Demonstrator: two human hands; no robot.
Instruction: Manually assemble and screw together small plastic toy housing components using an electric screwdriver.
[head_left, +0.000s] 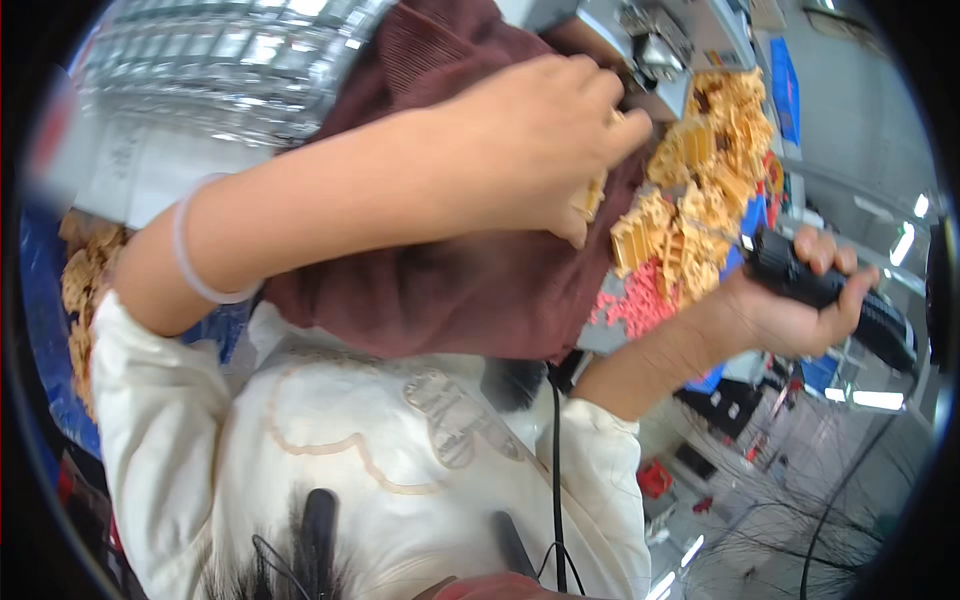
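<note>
Maroon cloth point(450, 290) bunches under the left hand point(540, 140), whose grip is closed on the fabric, with a small tan plastic part point(590, 197) pinched between thumb and fingers. Just beside it, a heap of tan parts point(705, 180) and a patch of pink pieces point(640, 300) lie on the tabletop point(610, 338). The right hand point(790, 300) has its grip wrapped fully around a black corded tool point(830, 290), held off to the right of the heap. A clear bangle point(195, 250) circles the left wrist, and cream sleeves point(400, 450) cover both upper arms.
</note>
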